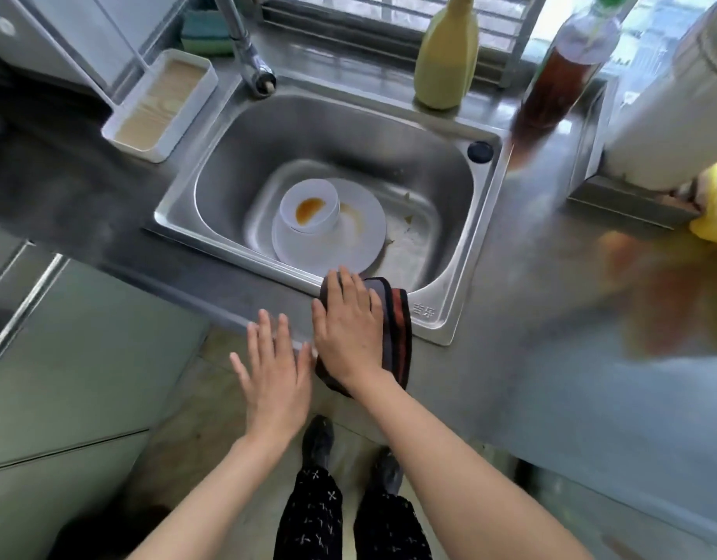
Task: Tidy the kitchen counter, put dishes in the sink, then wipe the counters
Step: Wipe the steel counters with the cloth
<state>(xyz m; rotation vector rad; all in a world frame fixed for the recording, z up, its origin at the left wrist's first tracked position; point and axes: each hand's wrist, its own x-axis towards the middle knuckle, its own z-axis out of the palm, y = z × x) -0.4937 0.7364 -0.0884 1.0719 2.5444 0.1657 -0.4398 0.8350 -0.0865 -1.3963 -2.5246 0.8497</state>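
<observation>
A yellow squeeze bottle [445, 62] stands by the window grille [348, 14], a green-capped bottle of brown liquid [558, 78] to its right. Left of the tap [247, 46] lie a sponge [205, 34] and a white tray [162, 103].

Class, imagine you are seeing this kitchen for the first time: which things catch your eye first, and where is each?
First, the white bowl with a brown sauce smear, standing on a white plate in the middle of the steel sink. Next, the right hand pressed flat on a dark striped cloth over the sink's front rim, with the left hand open beside it.
</observation>
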